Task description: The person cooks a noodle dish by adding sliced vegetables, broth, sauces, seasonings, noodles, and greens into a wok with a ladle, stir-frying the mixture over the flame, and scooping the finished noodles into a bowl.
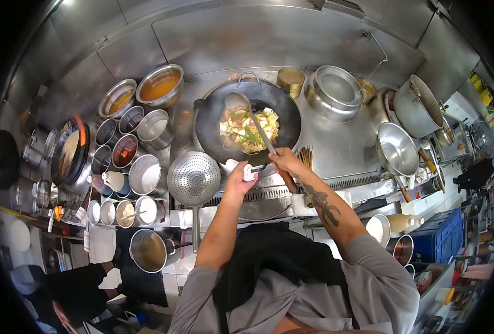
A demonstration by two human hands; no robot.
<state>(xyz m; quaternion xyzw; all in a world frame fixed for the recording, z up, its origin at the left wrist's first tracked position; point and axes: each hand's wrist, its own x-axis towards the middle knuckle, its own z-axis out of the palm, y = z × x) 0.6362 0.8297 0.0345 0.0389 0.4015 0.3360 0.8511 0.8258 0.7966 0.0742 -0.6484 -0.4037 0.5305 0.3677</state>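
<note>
In the middle of the head view a black wok (207,125) sits on the stove, with pale chunks, green strips and noodle-like strands of food (250,131) inside. My left hand (237,179) is closed on a folded white cloth (248,171) at the wok's near rim. A dark handle loop shows beside that cloth. My right hand (286,162) grips the long handle of a ladle (262,131), whose wooden end sticks out below the fist. The ladle's round bowl is over the far left part of the wok, above the food.
A perforated strainer (194,179) lies left of the wok, near several metal seasoning pots (145,173) and two bowls of orange liquid (159,88). A lidded pot (334,94) and a steel pan (397,148) stand right. Another person (71,292) is at lower left.
</note>
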